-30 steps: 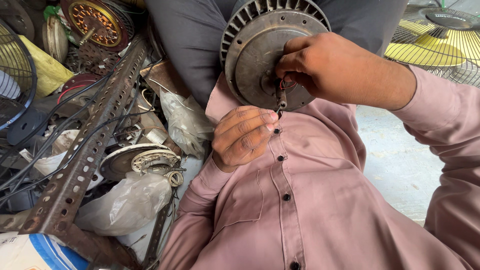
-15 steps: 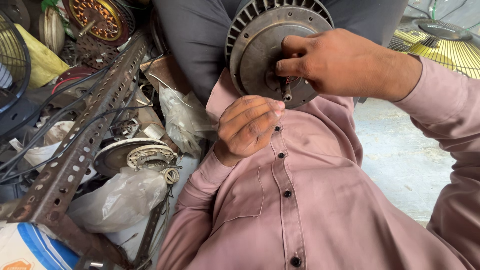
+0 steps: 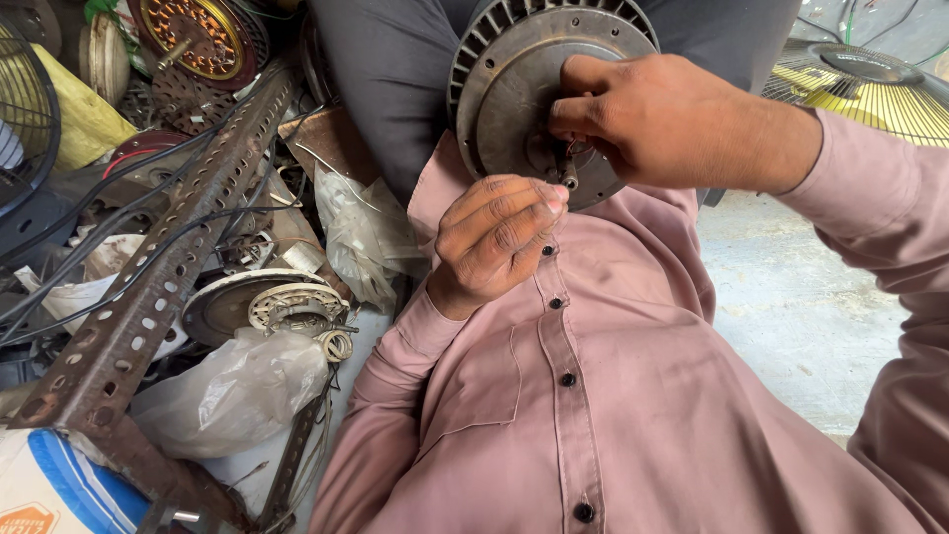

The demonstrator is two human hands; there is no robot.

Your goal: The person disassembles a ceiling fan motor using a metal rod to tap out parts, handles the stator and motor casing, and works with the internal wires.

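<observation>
You are working at the hub of the round grey fan motor housing (image 3: 514,89), which is resting in your lap against your dark trousers. Your right hand (image 3: 672,124) is pinching narrow around the thin wires (image 3: 571,150) at the centre shaft; keep that grip light and draw them straight out, so nothing kinks. Your left hand (image 3: 494,237) is curling loosely just below the housing, fingertips almost touching the shaft, holding nothing I can see.
</observation>
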